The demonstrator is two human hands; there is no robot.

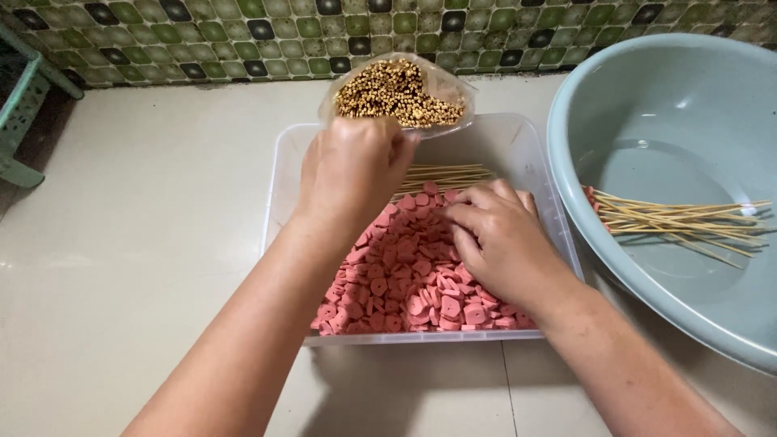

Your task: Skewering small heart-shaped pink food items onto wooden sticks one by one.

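A clear plastic tub [518, 137] on the floor holds a heap of pink sausage slices [405, 275]. My left hand [352, 170] hovers over the tub's far side, fingers bunched, right below a clear bag of bamboo skewers [396, 93] seen end-on. Whether it grips a skewer is hidden. My right hand [498, 239] rests on the slices with its fingers curled into them, pinching at a slice. A few loose skewers [445, 174] lie in the tub behind the hands.
A large grey-blue basin [647, 105] stands to the right, with finished skewers [688, 218] lying inside. A green patterned tile wall [243, 36] runs along the back. A green stool leg [24, 97] is at far left. Pale floor tiles [137, 243] surround the tub.
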